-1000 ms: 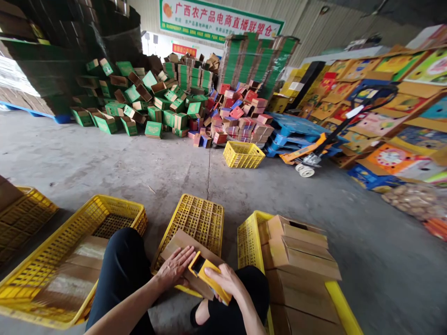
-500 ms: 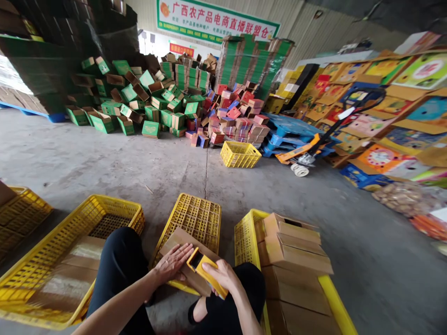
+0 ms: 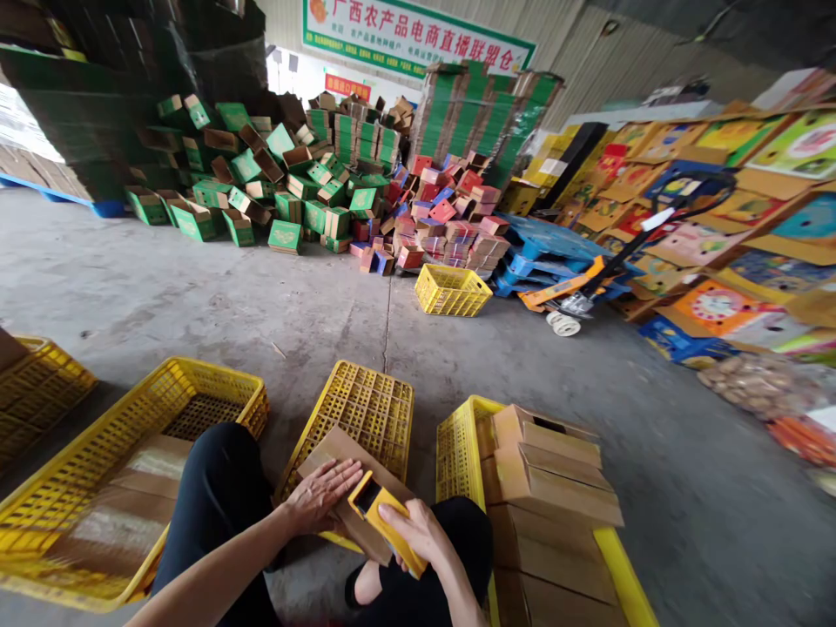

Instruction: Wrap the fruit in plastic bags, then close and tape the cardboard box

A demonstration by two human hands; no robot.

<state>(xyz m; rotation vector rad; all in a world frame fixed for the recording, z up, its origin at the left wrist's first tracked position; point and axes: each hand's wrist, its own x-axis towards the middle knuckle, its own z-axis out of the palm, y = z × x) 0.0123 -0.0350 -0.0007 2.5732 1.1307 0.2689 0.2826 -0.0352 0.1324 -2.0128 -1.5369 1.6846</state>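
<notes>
A small brown cardboard carton (image 3: 334, 450) rests at a slant on an upturned yellow crate (image 3: 372, 405) between my knees. My left hand (image 3: 323, 495) lies flat across the carton, fingers stretched out and holding nothing. My right hand (image 3: 418, 529) is wrapped around a yellow hand-held tool (image 3: 392, 515), a long boxy body with a dark opening at its front end; its exact kind is unclear. The tool's front sits over the carton, close to my left fingertips. I cannot tell whether it touches the cardboard.
To my right, a yellow basket (image 3: 457, 461) holds several brown cartons (image 3: 555, 483). On my left, another yellow basket (image 3: 219, 374) contains cartons with shiny tops (image 3: 124, 505). Farther off are a yellow crate (image 3: 453, 292), a pallet jack (image 3: 575, 292) and heaped green boxes (image 3: 284, 235).
The tool and my right hand have shifted slightly down and toward me. My left hand stays flat on the carton. The camera view has turned a little.
</notes>
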